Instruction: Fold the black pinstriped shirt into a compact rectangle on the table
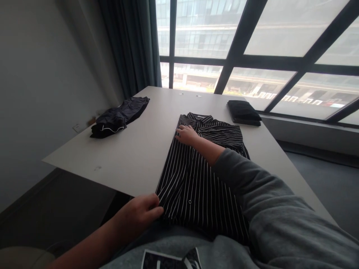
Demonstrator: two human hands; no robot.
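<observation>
A black shirt with thin white stripes (pixel 196 179) lies flat on the white table (pixel 134 149), its collar toward the window and its sides folded in. My right hand (pixel 186 134) rests palm down on the shirt's upper left part, just beside the collar, fingers spread. The grey sleeve of that arm crosses the shirt. My left hand (pixel 140 215) pinches the shirt's lower left corner at the table's near edge.
A crumpled dark garment with white piping (pixel 117 117) lies at the table's far left. A folded black garment (pixel 243 112) sits at the far right by the window. A dark curtain hangs at the back left. Floor drops away on both sides.
</observation>
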